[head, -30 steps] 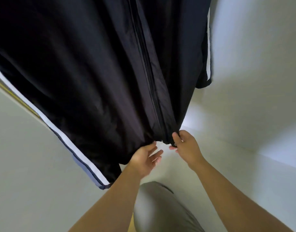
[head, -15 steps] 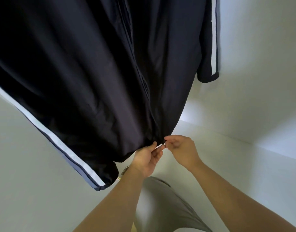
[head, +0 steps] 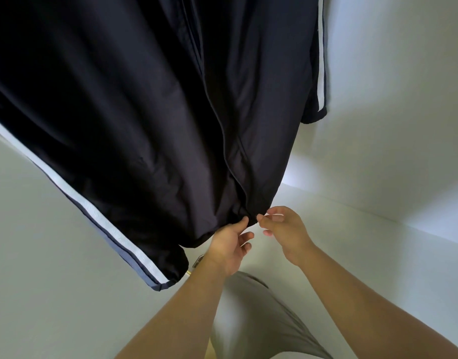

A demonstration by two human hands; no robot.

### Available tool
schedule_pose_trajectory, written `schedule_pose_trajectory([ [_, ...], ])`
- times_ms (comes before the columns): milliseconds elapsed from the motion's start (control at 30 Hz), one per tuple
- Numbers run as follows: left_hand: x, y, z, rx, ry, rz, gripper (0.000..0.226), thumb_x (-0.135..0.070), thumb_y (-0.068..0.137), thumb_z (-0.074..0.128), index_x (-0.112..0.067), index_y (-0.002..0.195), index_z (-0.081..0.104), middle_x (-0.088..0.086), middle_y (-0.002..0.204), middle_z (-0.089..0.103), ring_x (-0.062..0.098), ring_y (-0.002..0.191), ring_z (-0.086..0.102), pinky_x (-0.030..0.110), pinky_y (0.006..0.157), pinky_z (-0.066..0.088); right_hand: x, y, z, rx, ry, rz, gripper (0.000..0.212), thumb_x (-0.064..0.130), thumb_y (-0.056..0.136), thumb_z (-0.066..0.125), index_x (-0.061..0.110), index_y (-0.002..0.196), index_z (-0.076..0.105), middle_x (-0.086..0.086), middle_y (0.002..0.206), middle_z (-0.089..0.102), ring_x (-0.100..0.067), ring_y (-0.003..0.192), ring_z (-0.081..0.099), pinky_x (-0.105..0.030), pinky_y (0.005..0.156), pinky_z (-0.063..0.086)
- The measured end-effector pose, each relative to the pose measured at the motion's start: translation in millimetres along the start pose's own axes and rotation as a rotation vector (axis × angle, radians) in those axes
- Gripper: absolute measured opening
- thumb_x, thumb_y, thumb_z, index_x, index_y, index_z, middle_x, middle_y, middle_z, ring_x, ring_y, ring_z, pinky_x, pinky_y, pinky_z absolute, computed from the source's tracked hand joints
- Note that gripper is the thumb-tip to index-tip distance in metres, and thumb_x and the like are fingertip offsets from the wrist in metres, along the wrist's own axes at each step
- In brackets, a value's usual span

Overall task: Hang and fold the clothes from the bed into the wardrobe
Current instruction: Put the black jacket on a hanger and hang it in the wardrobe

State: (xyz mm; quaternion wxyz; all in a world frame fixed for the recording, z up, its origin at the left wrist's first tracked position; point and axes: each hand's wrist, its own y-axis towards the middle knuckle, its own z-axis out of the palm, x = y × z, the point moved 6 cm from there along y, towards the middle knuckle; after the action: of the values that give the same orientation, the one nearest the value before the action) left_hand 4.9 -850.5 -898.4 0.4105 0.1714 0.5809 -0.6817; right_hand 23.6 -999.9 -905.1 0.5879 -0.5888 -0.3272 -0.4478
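One dark jacket [head: 145, 112] is hanging inside the white wardrobe [head: 391, 99] and filling the upper part of the view, its front seam running down to the hem [head: 217, 230]. Two sleeves are showing, each carrying one white stripe: the one at the left edge [head: 134, 244] is slanting down to a cuff near the left wrist, and the one at the right [head: 316, 86] is hanging straight against the back wall. One leg [head: 254, 320] in grey cloth is rising from the bottom of the view between the two bare forearms. Two hands are reaching up to the lowest point of the hem. The left hand [head: 229, 246] is pressing its thumb onto the front of the hem, its other fingers curling loosely underneath; it appears to be grasping the cloth there. The right hand [head: 285, 230] is holding its thumb and forefinger together just beside the hem, with the rest of its fingers curled, and I cannot tell whether it is pinching anything. One small metal hinge [head: 198, 260] is peeking out beside the left wrist. Half a second ago the two hands were touching each other at the hem with a small pale piece between them; now they are sitting slightly apart, while the jacket is hanging much as it was.
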Motion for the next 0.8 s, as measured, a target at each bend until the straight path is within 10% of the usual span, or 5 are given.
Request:
schedule_pose_trajectory([
  [333, -7.2, -2.8, 3.7, -0.126, 0.168, 0.109, 0.016, -0.02, 0.084, 0.083, -0.018, 0.092, 0.069, -0.01, 0.068, 0.057, 0.009, 0.061, 0.043, 0.023, 0.062, 0.038, -0.1, -3.3, 7.5, 0.109, 0.002, 0.022, 0.023, 0.029, 0.088, 0.077, 0.018, 0.109, 0.075, 0.005, 0.106, 0.076, -0.014, 0.104, 0.067, -0.029, 0.082, 0.052],
  [533, -12.5, -8.6, 3.4, -0.227, 0.259, 0.193, 0.031, -0.03, 0.086, 0.081, -0.005, 0.097, 0.067, 0.013, 0.095, 0.071, 0.03, 0.126, 0.048, 0.042, 0.092, 0.052, -4.7, -5.7, 8.2, 0.083, 0.067, 0.047, 0.023, 0.029, 0.087, 0.079, 0.013, 0.104, 0.075, 0.002, 0.101, 0.076, -0.019, 0.102, 0.067, -0.029, 0.077, 0.049],
  [567, -13.5, -8.9, 2.2, -0.247, 0.281, 0.193, 0.029, -0.032, 0.085, 0.082, -0.01, 0.082, 0.063, 0.008, 0.073, 0.065, 0.013, 0.079, 0.036, 0.038, 0.082, 0.05, -5.2, -6.2, 8.0, 0.087, 0.073, 0.052, 0.021, 0.028, 0.087, 0.079, 0.013, 0.102, 0.075, 0.002, 0.099, 0.076, -0.019, 0.102, 0.067, -0.03, 0.078, 0.05],
  [633, -14.2, -9.4, -1.3, -0.274, 0.329, 0.198, 0.034, -0.034, 0.084, 0.082, -0.012, 0.073, 0.058, 0.006, 0.062, 0.053, 0.029, 0.068, 0.054, 0.036, 0.077, 0.047, -6.6, -7.0, 9.4, 0.106, 0.067, 0.053, 0.02, 0.028, 0.088, 0.077, 0.015, 0.103, 0.075, 0.002, 0.1, 0.076, -0.019, 0.103, 0.068, -0.032, 0.082, 0.053],
  [800, -12.0, -4.4, -3.6, -0.286, 0.324, 0.221, 0.046, -0.041, 0.09, 0.074, -0.002, 0.112, 0.063, 0.014, 0.091, 0.065, 0.038, 0.116, 0.061, 0.036, 0.084, 0.052, -5.0, -6.9, 17.8, 0.136, 0.014, 0.053, 0.024, 0.032, 0.092, 0.073, 0.015, 0.109, 0.072, 0.001, 0.104, 0.075, -0.017, 0.101, 0.069, -0.032, 0.084, 0.054],
])
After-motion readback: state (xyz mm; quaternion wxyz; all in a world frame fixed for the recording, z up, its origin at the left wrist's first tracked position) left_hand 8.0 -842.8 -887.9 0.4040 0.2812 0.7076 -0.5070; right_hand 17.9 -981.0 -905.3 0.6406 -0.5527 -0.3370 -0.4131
